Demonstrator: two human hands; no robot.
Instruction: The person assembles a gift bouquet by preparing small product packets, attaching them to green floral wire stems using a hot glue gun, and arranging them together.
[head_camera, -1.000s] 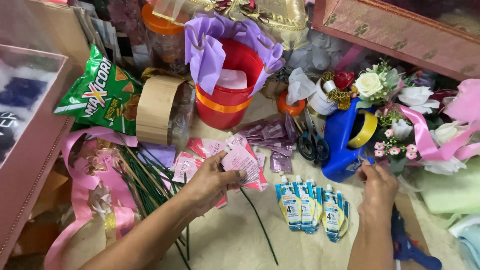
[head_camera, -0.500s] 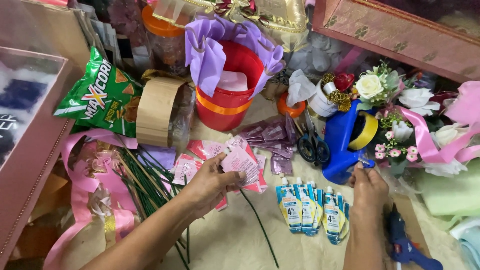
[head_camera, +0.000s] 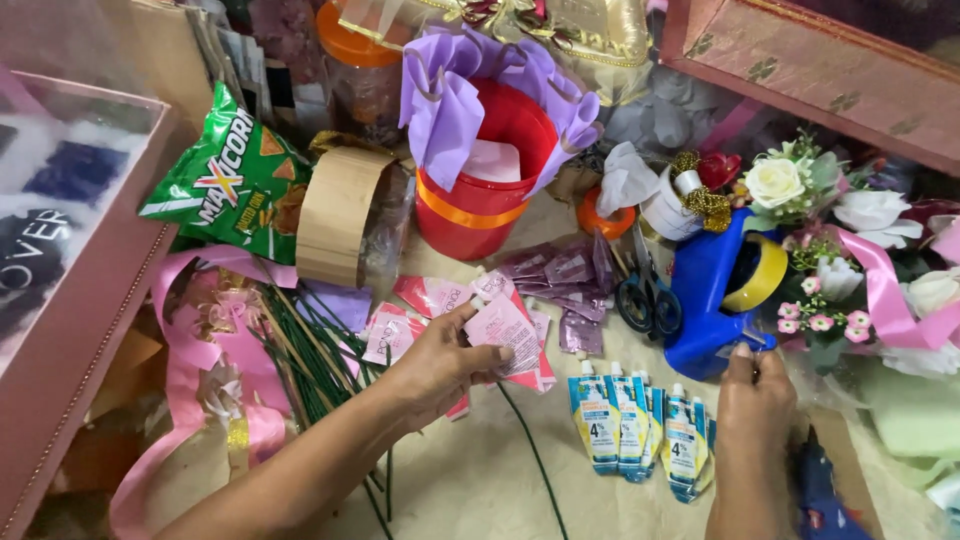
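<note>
My left hand (head_camera: 440, 362) grips a fan of pink sachets (head_camera: 505, 330) on a thin green stem (head_camera: 530, 450) that trails toward me over the beige cloth. More pink sachets (head_camera: 395, 330) lie under that hand. My right hand (head_camera: 752, 398) pinches the end of clear tape at the front of a blue tape dispenser (head_camera: 705, 295) with a yellow-rimmed roll (head_camera: 755, 280). A row of blue and white pouches (head_camera: 635, 428) lies between my two hands.
A red bucket (head_camera: 480, 205) wrapped in purple paper stands behind, with a green snack bag (head_camera: 235, 180) and cardboard roll (head_camera: 335, 215) to its left. Black scissors (head_camera: 645, 295), purple sachets (head_camera: 565, 270), green stems (head_camera: 310, 360), pink ribbon (head_camera: 185, 340), artificial flowers (head_camera: 800, 190) and a blue glue gun (head_camera: 820, 490) surround the work spot.
My right hand has moved up from beside the blue pouches to the front of the tape dispenser. My left hand keeps its hold on the pink sachets.
</note>
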